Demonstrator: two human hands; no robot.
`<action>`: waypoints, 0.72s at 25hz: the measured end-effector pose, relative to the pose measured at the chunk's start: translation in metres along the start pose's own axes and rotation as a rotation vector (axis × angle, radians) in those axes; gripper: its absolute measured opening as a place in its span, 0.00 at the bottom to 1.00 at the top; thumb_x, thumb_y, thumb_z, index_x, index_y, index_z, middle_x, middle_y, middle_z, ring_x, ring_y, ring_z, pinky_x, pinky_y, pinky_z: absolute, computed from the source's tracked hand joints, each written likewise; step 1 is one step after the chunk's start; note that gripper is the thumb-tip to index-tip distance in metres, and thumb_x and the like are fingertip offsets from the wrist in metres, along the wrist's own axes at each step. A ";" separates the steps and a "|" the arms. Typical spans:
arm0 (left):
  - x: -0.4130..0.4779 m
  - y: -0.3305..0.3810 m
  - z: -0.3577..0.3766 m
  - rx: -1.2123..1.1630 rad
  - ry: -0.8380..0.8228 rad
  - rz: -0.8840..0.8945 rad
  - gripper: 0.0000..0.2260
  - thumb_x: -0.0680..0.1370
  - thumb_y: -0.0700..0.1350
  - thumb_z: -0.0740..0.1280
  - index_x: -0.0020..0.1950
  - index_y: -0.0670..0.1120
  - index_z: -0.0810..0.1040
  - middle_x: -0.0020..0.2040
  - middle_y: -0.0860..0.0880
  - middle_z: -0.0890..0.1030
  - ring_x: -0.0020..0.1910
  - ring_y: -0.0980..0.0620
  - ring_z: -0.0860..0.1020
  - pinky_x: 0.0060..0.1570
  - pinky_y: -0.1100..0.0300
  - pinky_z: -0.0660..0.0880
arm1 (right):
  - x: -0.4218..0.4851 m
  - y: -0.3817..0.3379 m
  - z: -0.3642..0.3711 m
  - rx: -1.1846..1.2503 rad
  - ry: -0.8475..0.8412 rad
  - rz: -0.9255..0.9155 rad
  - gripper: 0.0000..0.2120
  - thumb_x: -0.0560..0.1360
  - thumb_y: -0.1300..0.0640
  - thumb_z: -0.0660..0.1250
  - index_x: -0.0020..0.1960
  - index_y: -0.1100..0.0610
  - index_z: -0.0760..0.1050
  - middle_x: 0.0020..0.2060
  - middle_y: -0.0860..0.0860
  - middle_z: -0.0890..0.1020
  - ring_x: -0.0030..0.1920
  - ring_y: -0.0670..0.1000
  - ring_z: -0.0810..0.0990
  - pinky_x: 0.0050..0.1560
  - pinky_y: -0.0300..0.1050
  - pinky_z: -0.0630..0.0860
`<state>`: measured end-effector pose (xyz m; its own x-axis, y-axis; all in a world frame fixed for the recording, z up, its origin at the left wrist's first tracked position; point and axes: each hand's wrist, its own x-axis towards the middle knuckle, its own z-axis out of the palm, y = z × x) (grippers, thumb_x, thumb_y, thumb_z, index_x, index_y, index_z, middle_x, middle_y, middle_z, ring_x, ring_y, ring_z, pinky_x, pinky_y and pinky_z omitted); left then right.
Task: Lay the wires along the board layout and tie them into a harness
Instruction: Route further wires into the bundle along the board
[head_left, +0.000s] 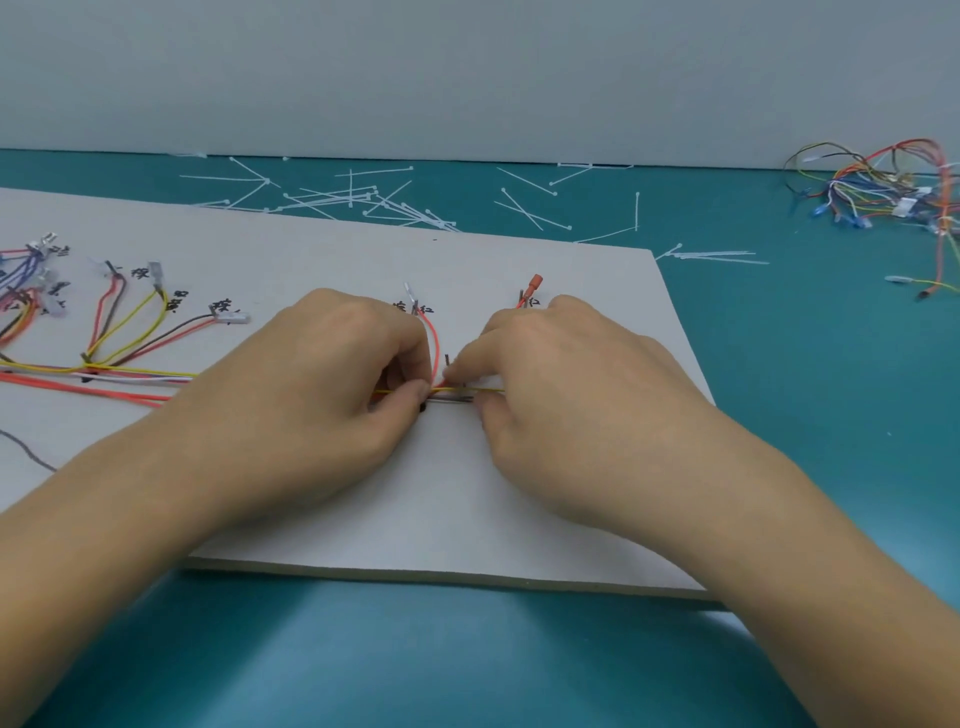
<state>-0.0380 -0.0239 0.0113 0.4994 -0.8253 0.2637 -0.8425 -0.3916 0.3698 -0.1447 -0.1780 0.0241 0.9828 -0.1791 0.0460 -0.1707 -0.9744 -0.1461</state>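
Note:
A white layout board (441, 519) lies on the teal table, with black labels and pins. Coloured wires (130, 374) run along it from the left and branch up to terminals. My left hand (311, 395) pinches the wire bundle (452, 393) near the board's middle. My right hand (561, 384) pinches the same bundle just to the right, with only a short yellow and grey stretch showing between the two. A red wire (435, 338) curves up from the bundle to a terminal behind my left hand. A red terminal (534, 286) sticks up behind my right hand.
Several white cable ties (363, 200) lie scattered on the teal table (805, 364) beyond the board. A tangle of spare coloured wires (883, 192) sits at the far right. A grey wall closes off the back.

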 end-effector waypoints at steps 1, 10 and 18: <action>0.002 0.000 0.003 -0.009 0.000 0.005 0.06 0.75 0.43 0.69 0.40 0.52 0.80 0.34 0.59 0.79 0.38 0.58 0.76 0.38 0.62 0.74 | 0.000 0.004 0.000 0.005 0.005 0.015 0.14 0.75 0.56 0.63 0.56 0.41 0.79 0.52 0.43 0.79 0.55 0.53 0.72 0.38 0.48 0.64; 0.018 0.018 0.027 -0.057 0.016 0.077 0.04 0.76 0.38 0.70 0.42 0.45 0.79 0.36 0.53 0.78 0.38 0.55 0.71 0.40 0.62 0.68 | 0.015 0.028 0.003 0.163 0.111 0.079 0.04 0.75 0.53 0.66 0.48 0.47 0.78 0.43 0.44 0.80 0.49 0.54 0.78 0.46 0.51 0.77; 0.013 0.015 0.021 -0.103 -0.026 0.062 0.03 0.77 0.43 0.71 0.49 0.49 0.83 0.44 0.56 0.80 0.44 0.58 0.75 0.47 0.59 0.72 | 0.029 0.031 0.007 0.148 0.050 0.118 0.03 0.77 0.51 0.65 0.44 0.47 0.73 0.43 0.44 0.76 0.47 0.52 0.76 0.42 0.49 0.72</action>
<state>-0.0485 -0.0490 0.0020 0.4402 -0.8574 0.2666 -0.8460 -0.2966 0.4430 -0.1205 -0.2121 0.0139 0.9513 -0.3005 0.0683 -0.2682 -0.9165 -0.2968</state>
